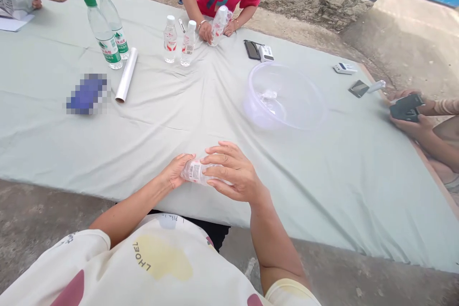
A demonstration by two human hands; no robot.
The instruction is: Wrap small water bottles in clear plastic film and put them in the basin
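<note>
Near the table's front edge, my left hand (176, 172) is closed around one end of a small clear plastic water bottle (195, 171), which lies on its side. A printed label with a barcode shows on it. My right hand (234, 172) is over the bottle's other end, its fingers stretched and apart. That end is hidden behind the fingers, and I cannot tell how firmly they touch it. Across the table a person in a pink shirt holds clear bottles (218, 26) in both hands.
A clear plastic basin (287, 124) holding crumpled film stands right of centre. Two small bottles (169, 40), two green-capped bottles (107, 48) and a white roll (127, 74) stand or lie at left. A blurred blue item (87, 94) lies nearby. At right a person handles a phone (407, 107).
</note>
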